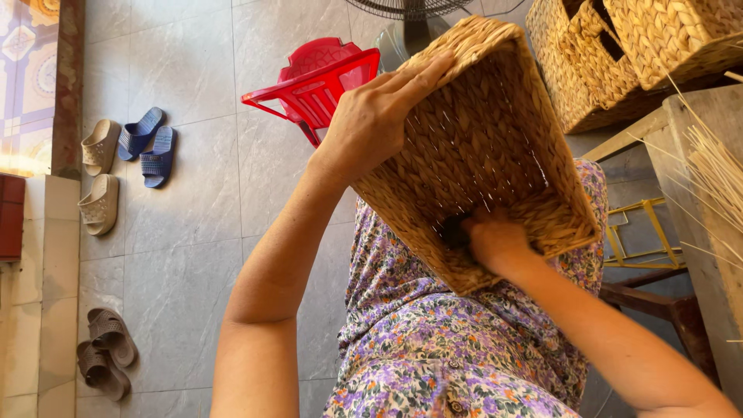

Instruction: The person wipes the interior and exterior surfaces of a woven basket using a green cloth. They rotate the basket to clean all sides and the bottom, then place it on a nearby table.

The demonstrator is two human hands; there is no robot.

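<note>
Basket's up in both hands now, held over the lap, tipped so its open mouth faces the person. The woven basket point(480, 147) runs its long axis from lower right, near the body, up and away toward the red plastic chair point(317, 81) on the floor point(193, 232).

Left hand point(371, 116) sits on the outside, up at the far end: palm flat on the side wall, fingers point(422, 73) stretched along the top edge, open and spread, bracing not clenching. Right hand point(491, 236) goes in thru the mouth, at the near rim. It's curled tight, knuckles out, closed on smth dark w/ just a bit showing at the fist; can't tell what that is. So right hand's the one inside and nearer the body, left steadies from beyond.

Floral dress point(433, 340) under it all. Off to the right, a wooden worktop point(696, 193) w/ pale straw strands point(716, 166) hanging over its edge, and 2 or more finished baskets point(619, 54) stacked behind. A fan base point(410, 23) stands past the chair. Along the left wall: 3 pairs of slippers point(128, 151).
</note>
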